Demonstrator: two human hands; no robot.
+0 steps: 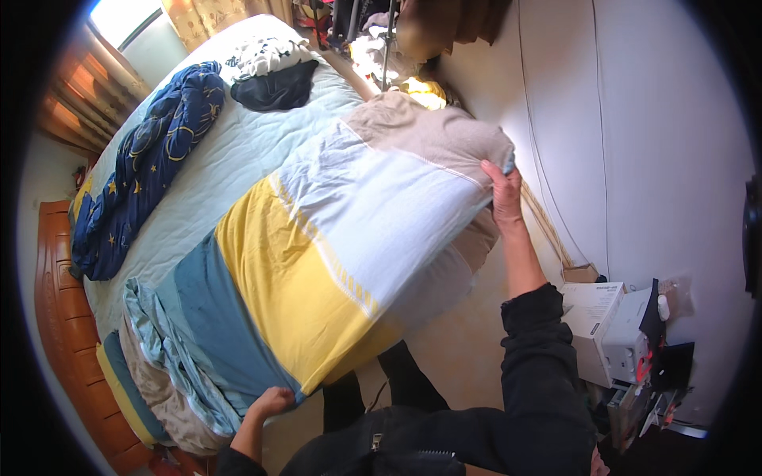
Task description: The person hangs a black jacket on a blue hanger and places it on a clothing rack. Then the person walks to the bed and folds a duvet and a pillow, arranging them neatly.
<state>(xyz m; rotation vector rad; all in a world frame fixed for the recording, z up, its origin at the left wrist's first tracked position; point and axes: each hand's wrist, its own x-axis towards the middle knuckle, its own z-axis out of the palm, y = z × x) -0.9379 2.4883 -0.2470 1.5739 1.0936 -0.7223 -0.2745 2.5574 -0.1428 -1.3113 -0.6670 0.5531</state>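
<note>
A quilt with broad bands of teal, yellow, white and beige (pixel 297 250) lies partly across the bed, its near edge lifted over the floor. My left hand (pixel 275 401) grips that edge at the teal band, close to the yellow. My right hand (pixel 505 189) holds the quilt's corner at the beige band, raised on the right. The quilt's end by the headboard is rumpled, with light blue and beige cloth showing. Below it sits a yellow and teal pillow (pixel 128 387). The bed carries a pale blue sheet (pixel 196 208).
A navy blanket with yellow stars (pixel 161 154) lies bunched along the far side. Black cloth (pixel 275 88) and white patterned cloth (pixel 268 56) rest on the bed. The wooden headboard (pixel 59 285) stands left. White boxes (pixel 589 321) stand by the right wall, below hanging cables.
</note>
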